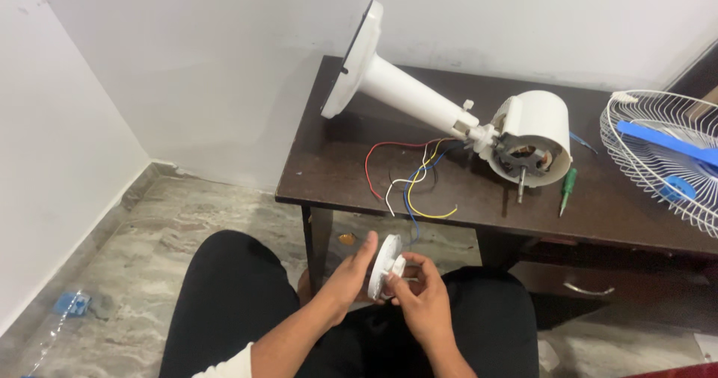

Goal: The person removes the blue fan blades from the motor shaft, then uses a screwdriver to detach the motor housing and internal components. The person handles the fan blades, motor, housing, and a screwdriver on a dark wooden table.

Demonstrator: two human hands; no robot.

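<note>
Hands over lap: left hand [350,273] and right hand [420,297] both clamped on small white disc [387,266]; loose wires [410,180] dangle off surface [329,170] edge, snag could tug fan motor [529,140]; disc may slip to floor [149,228]

A crumpled clear plastic bottle with a blue label [71,303] lies on the floor by the left wall.

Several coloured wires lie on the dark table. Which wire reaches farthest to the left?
The red wire. It loops out from the fan motor and comes down near the table's left front edge, left of the white wire, yellow wire and blue wire.
</note>
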